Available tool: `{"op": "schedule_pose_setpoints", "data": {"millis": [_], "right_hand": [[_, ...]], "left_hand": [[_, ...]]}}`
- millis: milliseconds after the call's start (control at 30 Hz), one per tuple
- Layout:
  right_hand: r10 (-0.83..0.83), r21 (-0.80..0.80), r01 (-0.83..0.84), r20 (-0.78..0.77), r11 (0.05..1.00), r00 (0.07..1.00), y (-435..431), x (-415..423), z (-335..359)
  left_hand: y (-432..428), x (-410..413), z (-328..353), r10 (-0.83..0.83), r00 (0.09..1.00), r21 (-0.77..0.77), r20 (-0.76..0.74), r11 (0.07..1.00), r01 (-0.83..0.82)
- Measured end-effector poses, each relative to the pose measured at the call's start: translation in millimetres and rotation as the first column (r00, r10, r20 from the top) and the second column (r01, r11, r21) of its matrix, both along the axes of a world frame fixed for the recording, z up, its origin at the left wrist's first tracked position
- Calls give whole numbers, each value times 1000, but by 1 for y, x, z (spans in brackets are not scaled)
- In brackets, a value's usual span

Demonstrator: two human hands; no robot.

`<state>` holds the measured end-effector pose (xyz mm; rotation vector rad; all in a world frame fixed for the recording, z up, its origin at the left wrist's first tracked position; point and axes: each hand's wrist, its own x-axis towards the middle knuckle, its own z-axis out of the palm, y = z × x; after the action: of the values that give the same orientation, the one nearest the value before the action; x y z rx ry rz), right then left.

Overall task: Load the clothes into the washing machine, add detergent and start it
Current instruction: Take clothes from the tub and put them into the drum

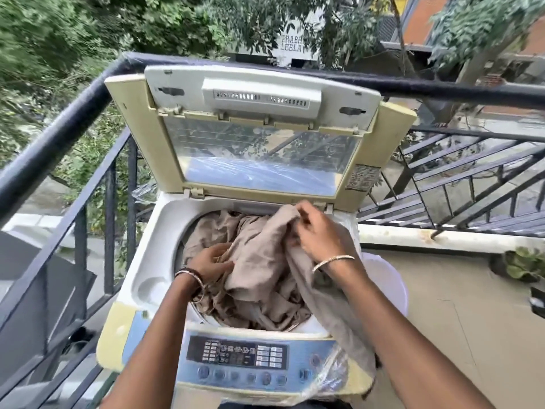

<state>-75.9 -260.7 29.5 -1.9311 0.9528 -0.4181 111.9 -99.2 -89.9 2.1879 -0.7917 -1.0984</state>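
A top-loading washing machine (153, 240) stands on a balcony with its lid (259, 160) raised. Beige cloth (259, 261) fills the drum, and part of it hangs over the right rim toward the control panel (239, 354). My left hand (211, 262) is down in the drum, fingers curled into the cloth on the left side. My right hand (317, 231) grips a fold of the same cloth above the drum's back right edge. Both wrists wear bangles.
A dark metal railing (59, 134) runs along the left and behind the machine. A white tub (386, 278) stands just right of the machine. A potted plant (525, 264) sits at the far right on the balcony floor. Plastic wrap covers the machine's front right corner.
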Motion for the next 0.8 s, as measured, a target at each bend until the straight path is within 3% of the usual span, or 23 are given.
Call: {"op": "schedule_pose_setpoints", "data": {"millis": [67, 133, 200, 233, 267, 367, 433, 500, 567, 633, 800], "right_hand": [[176, 102, -182, 66, 978, 982, 4, 26, -10], [402, 223, -393, 4, 892, 916, 10, 41, -20], [615, 232, -570, -281, 788, 737, 15, 45, -22], [625, 202, -606, -437, 769, 647, 15, 43, -27], [559, 128, -591, -527, 797, 640, 16, 40, -36], [225, -77, -323, -565, 943, 793, 19, 25, -62], [114, -37, -172, -612, 984, 783, 20, 18, -78], [139, 69, -124, -646, 990, 751, 24, 11, -91], [236, 118, -218, -699, 969, 675, 32, 6, -101], [363, 204, -326, -741, 923, 564, 39, 9, -122], [587, 464, -372, -720, 804, 371, 42, 31, -156]], "left_hand": [[9, -3, 12, 170, 984, -110, -46, 979, -174], [17, -5, 19, 272, 962, -160, -4, 950, -269], [24, -4, 23, 313, 949, -176, 38, 937, -302], [27, -3, 24, 318, 947, -188, 38, 934, -305], [30, -2, 27, 299, 952, -190, 60, 940, -283], [31, -3, 31, 245, 962, -203, 118, 954, -219], [28, -6, 28, 211, 971, -173, 109, 966, -190], [16, -11, 19, 195, 976, -91, 94, 978, -186], [1, -21, 14, 188, 979, 19, 77, 982, -190], [-16, -27, -2, 176, 981, 53, 83, 982, -180], [-31, -23, -73, 1, 994, 233, 105, 972, -26]]}}
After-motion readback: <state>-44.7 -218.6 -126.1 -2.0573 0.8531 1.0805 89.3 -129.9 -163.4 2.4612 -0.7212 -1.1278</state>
